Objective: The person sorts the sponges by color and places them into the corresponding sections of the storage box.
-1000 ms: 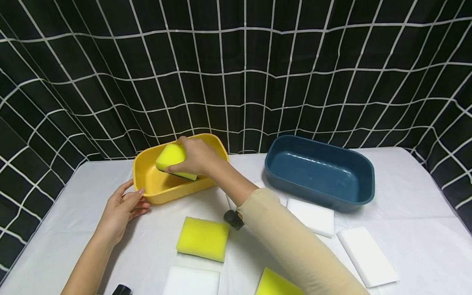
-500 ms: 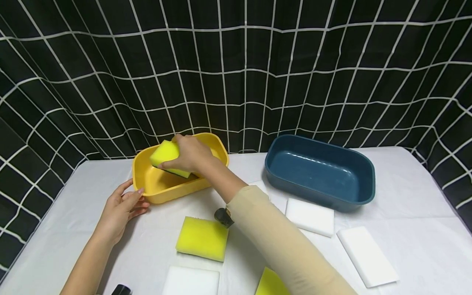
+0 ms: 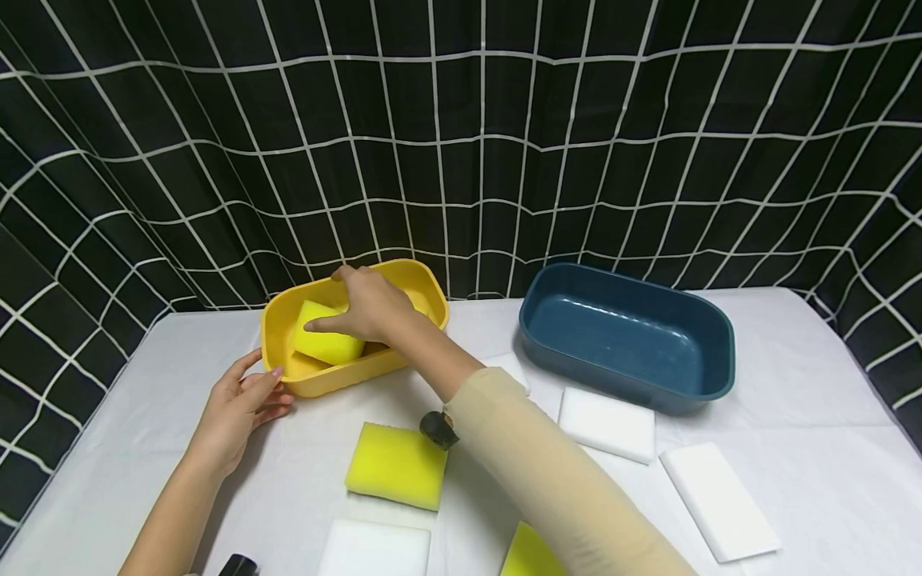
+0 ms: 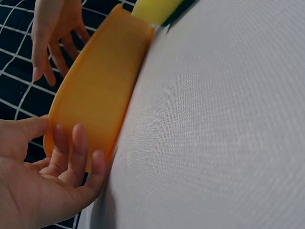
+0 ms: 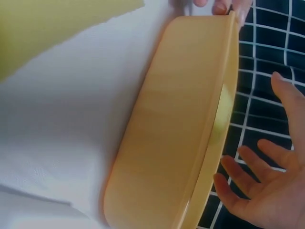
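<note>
My left hand (image 3: 241, 408) grips the near left corner of a yellow plastic basin (image 3: 360, 373), its thumb at the rim and fingers against the outer wall (image 4: 100, 81). Over the basin hovers my right hand (image 3: 367, 302), thumb and fingers spread apart. Below it, a yellow sponge (image 3: 327, 346) lies inside the basin, partly covered by that hand. From the right wrist, the hand (image 5: 267, 176) shows empty above the rim, and only a sliver of yellow sponge appears past the edge. More of the basin's inside is hidden behind the hand.
A dark blue basin (image 3: 612, 344) stands at the back right. On the white cloth (image 3: 288, 496) lie another yellow sponge (image 3: 398, 466), a partly covered yellow one (image 3: 531, 554) and several white sponges, among them one near the blue basin (image 3: 607, 424). A black grid curtain (image 3: 461, 176) hangs behind.
The right hand has let go of the yellow sponge, which has dropped flatter onto the yellow basin's floor. Its fingers have spread. The left hand has stayed at the basin's corner.
</note>
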`<move>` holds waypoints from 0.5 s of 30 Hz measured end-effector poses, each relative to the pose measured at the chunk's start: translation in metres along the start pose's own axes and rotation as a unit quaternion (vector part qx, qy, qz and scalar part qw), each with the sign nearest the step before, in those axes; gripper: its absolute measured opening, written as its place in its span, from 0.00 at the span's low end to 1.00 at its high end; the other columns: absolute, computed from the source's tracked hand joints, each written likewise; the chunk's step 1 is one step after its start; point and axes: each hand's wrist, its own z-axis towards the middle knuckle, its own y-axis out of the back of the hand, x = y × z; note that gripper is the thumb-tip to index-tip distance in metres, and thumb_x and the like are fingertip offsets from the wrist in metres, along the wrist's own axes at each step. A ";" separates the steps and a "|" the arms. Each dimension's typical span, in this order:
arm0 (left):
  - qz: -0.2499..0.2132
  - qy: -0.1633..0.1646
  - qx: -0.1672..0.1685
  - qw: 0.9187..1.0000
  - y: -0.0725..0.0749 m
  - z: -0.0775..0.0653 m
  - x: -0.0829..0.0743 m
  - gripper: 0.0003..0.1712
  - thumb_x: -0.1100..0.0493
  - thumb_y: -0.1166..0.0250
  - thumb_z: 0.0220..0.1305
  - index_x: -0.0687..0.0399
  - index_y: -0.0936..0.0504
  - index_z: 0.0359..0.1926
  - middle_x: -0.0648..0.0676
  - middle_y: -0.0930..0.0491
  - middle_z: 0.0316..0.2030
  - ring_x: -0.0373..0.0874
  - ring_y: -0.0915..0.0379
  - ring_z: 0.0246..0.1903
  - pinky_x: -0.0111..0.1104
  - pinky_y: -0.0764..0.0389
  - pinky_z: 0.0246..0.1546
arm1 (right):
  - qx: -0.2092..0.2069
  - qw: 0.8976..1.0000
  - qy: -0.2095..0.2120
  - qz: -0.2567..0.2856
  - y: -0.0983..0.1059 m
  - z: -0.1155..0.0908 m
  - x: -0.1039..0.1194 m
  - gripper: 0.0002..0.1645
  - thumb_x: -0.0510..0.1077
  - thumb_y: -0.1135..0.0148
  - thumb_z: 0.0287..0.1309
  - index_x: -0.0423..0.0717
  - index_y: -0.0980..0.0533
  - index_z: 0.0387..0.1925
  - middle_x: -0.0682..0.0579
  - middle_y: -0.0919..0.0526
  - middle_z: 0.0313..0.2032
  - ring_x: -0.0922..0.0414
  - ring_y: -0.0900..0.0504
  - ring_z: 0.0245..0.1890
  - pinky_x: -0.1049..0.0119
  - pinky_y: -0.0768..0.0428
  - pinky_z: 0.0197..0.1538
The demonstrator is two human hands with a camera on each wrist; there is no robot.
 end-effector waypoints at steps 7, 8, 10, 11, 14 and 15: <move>0.006 0.002 -0.003 1.000 -0.001 0.000 -0.001 0.42 0.52 0.46 0.84 0.57 0.57 0.85 0.41 0.19 0.38 0.32 0.17 0.37 0.24 0.14 0.46 | 0.010 0.999 0.021 0.025 0.004 -0.009 -0.006 0.51 0.65 0.28 0.63 0.46 0.35 0.78 0.47 0.27 0.73 0.52 0.26 0.71 0.57 0.22 0.70; 0.007 0.003 -0.004 1.000 -0.001 0.000 -0.001 0.42 0.52 0.46 0.84 0.57 0.57 0.85 0.41 0.19 0.38 0.32 0.17 0.37 0.24 0.14 0.46 | 0.012 0.999 0.025 0.024 0.004 -0.011 -0.007 0.51 0.65 0.28 0.64 0.45 0.35 0.78 0.47 0.27 0.73 0.52 0.27 0.71 0.57 0.22 0.70; 0.008 0.004 -0.005 1.000 -0.001 0.000 -0.001 0.42 0.52 0.46 0.84 0.57 0.57 0.85 0.41 0.19 0.38 0.32 0.17 0.37 0.24 0.14 0.46 | 0.012 0.999 0.031 0.019 0.005 -0.013 -0.008 0.51 0.65 0.28 0.64 0.45 0.35 0.78 0.48 0.26 0.73 0.52 0.26 0.71 0.58 0.21 0.69; 0.008 0.004 -0.005 1.000 -0.001 0.000 -0.001 0.42 0.52 0.46 0.84 0.57 0.57 0.85 0.41 0.19 0.38 0.32 0.17 0.37 0.24 0.14 0.46 | 0.011 0.999 0.033 0.016 0.006 -0.015 -0.008 0.51 0.65 0.28 0.64 0.46 0.35 0.78 0.48 0.26 0.73 0.52 0.26 0.70 0.58 0.21 0.68; 0.010 0.006 -0.007 1.000 -0.002 0.000 -0.001 0.42 0.52 0.46 0.84 0.57 0.57 0.85 0.41 0.19 0.38 0.33 0.17 0.37 0.24 0.14 0.46 | 0.009 0.999 0.043 0.010 0.007 -0.020 -0.010 0.49 0.64 0.28 0.64 0.46 0.34 0.77 0.47 0.26 0.72 0.52 0.26 0.70 0.58 0.21 0.68; 0.011 0.006 -0.008 1.000 -0.002 0.000 -0.001 0.42 0.52 0.46 0.84 0.57 0.57 0.85 0.41 0.19 0.38 0.33 0.17 0.37 0.24 0.14 0.46 | 0.008 0.999 0.046 0.009 0.007 -0.021 -0.011 0.49 0.64 0.28 0.64 0.46 0.33 0.77 0.48 0.25 0.72 0.52 0.26 0.70 0.59 0.21 0.68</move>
